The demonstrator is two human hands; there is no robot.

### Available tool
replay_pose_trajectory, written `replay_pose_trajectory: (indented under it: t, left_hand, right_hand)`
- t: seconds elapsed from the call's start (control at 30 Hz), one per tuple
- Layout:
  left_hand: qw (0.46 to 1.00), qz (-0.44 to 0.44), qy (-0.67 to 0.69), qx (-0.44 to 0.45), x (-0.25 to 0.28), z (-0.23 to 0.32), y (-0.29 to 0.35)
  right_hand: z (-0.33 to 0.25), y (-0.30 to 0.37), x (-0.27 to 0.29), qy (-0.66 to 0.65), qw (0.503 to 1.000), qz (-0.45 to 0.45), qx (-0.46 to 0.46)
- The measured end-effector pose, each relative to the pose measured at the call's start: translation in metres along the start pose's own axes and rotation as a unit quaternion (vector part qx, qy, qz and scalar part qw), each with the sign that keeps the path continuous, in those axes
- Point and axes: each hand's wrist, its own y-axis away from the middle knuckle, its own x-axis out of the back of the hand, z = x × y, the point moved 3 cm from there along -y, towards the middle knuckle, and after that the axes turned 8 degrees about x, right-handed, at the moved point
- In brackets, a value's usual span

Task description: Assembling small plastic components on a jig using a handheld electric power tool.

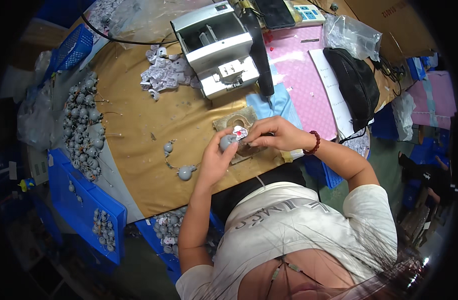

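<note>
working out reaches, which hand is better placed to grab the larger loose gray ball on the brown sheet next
Probably the left hand: the larger loose gray ball lies close beside it, and the right hand is farther away. The left holds another gray ball, though.

Left hand [218,157] hides part of grey ball [227,143]. Can't tell if right hand [275,135] pinches anything. Block [224,121] partly covered by the 2 hands. Cardboard box [411,25] cut off at top edge. Writing on sheet [331,94] too small to read.
</note>
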Motion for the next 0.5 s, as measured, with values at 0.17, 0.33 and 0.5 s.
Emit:
replay_pose_trajectory:
  t: [0.17, 0.33, 0.5]
  left_hand:
    - [0.921, 0.149, -0.324, -0.155, 0.0, 0.02, -0.015]
    - [0.911, 0.18, -0.327, -0.177, 0.007, 0.02, -0.027]
    - [0.883, 0.2, -0.366, -0.216, 0.008, 0.015, -0.03]
  right_hand:
    - [0.006, -0.001, -0.007, 0.347, 0.924, -0.066, 0.145]
    - [0.016, -0.01, -0.019, 0.475, 0.858, -0.056, 0.184]
    - [0.017, -0.013, -0.024, 0.524, 0.824, -0.09, 0.196]
